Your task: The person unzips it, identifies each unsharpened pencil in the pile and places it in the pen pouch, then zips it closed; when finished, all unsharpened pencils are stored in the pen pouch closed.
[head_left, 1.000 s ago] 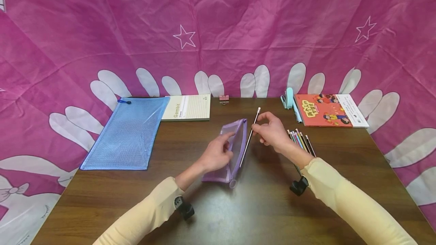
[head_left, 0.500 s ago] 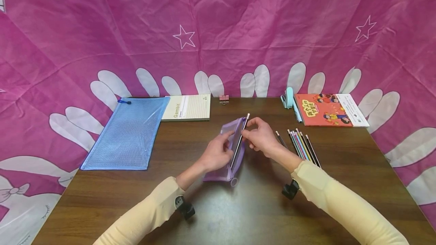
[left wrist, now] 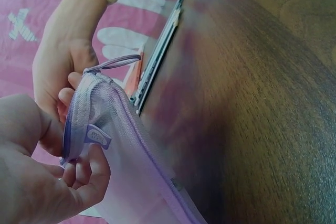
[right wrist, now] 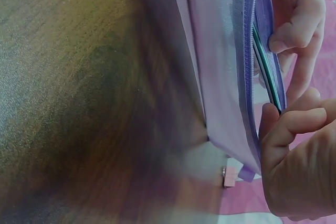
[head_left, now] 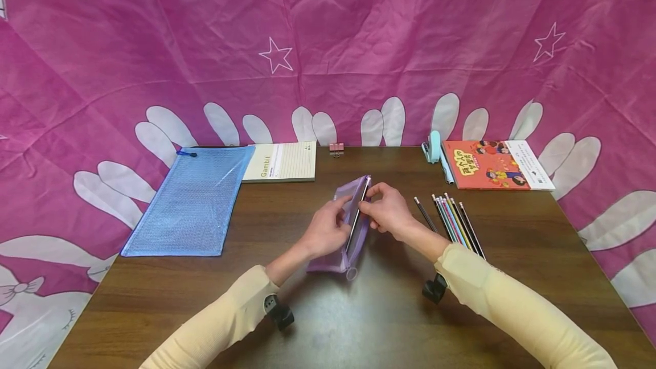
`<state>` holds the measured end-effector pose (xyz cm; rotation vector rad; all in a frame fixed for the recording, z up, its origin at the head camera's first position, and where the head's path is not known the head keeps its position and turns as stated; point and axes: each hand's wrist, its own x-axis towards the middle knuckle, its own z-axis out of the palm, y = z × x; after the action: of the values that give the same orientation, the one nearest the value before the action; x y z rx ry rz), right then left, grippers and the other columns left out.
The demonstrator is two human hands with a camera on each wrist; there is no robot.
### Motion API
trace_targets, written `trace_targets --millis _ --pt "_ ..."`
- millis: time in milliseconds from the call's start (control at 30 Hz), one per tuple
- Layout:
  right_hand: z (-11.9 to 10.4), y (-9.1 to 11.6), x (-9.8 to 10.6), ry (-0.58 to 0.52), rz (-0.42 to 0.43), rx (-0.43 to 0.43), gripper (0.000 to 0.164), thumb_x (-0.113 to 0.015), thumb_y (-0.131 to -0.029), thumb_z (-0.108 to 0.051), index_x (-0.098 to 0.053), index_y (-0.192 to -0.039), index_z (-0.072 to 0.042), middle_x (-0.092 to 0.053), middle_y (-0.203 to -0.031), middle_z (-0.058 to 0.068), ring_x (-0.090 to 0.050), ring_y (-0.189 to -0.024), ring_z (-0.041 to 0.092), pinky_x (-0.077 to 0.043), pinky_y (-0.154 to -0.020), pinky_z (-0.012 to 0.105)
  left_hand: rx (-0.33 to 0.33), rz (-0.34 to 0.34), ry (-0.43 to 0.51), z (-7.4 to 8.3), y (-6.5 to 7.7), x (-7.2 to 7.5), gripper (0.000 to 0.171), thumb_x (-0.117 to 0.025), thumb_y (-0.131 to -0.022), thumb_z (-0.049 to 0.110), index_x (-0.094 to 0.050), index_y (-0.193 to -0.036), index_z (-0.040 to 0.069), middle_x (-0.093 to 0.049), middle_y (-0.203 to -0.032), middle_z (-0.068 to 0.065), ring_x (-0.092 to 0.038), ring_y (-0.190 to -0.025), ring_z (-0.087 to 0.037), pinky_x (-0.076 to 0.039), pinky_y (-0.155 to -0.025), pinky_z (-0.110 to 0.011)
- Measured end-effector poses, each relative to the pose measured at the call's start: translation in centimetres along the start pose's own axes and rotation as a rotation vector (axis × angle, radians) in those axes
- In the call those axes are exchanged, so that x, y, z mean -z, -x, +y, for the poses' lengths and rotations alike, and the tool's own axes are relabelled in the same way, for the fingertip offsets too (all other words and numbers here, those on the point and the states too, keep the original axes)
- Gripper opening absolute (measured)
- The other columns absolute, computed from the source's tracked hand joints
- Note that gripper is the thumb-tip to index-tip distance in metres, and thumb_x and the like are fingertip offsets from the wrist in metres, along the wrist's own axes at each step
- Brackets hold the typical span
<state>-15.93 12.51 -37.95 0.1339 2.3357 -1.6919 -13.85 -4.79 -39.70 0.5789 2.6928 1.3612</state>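
A purple mesh zip pouch [head_left: 328, 265] stands with its zipper side up and its mouth parted. My left hand [head_left: 328, 229] pinches one edge of that mouth, as the left wrist view also shows. Most of a dark striped pencil [head_left: 355, 222] lies inside the opening, lengthwise along the zipper. Near its eraser end, my right hand [head_left: 388, 209] holds the pencil between thumb and fingers at the pouch's far end. Right of that hand, a single dark pencil [head_left: 424, 212] lies beside a row of several coloured pencils [head_left: 453, 220].
A blue mesh zip bag [head_left: 189, 204] overlaps a notebook [head_left: 289, 161] at the back left. Along the rear edge sit a pink binder clip [head_left: 336, 148], a mint stapler [head_left: 433, 147], a light blue pen [head_left: 447, 172] and an orange picture book [head_left: 484, 167]. Behind hangs a pink cloth [head_left: 205, 33].
My right hand has carried the pencil leftward from beside the pouch and lowered it into the mouth. The left hand has stayed on the pouch edge.
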Motion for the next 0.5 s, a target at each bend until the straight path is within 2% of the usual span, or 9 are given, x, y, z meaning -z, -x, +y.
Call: trace_targets --millis 233,500 --pt "-0.20 -0.10 0.09 0.051 -0.008 0.026 0.031 -0.068 -0.091 -0.008 -0.052 -0.115 0.003 -0.062 -0.064 0.009 -0.048 -0.041 0.012 -0.037 -0.039 0.023 0.001 0.013 0.005 0.04 -0.03 0.11 0.070 -0.057 -0.076 -0.006 -0.049 -0.145 0.001 -0.055 -0.089 -0.005 -0.053 -0.080 -0.017 -0.046 -0.070 -0.032" --pt "-0.20 -0.03 0.55 0.015 -0.052 0.068 0.025 -0.062 -0.093 -0.006 -0.058 -0.116 0.004 -0.069 -0.083 0.016 -0.052 -0.046 0.013 -0.039 -0.041 0.023 0.007 0.022 0.032 0.10 0.04 0.33 0.072 -0.058 -0.074 -0.005 -0.048 -0.145 -0.001 -0.056 -0.092 -0.008 -0.054 -0.081 -0.018 -0.048 -0.071 -0.032"
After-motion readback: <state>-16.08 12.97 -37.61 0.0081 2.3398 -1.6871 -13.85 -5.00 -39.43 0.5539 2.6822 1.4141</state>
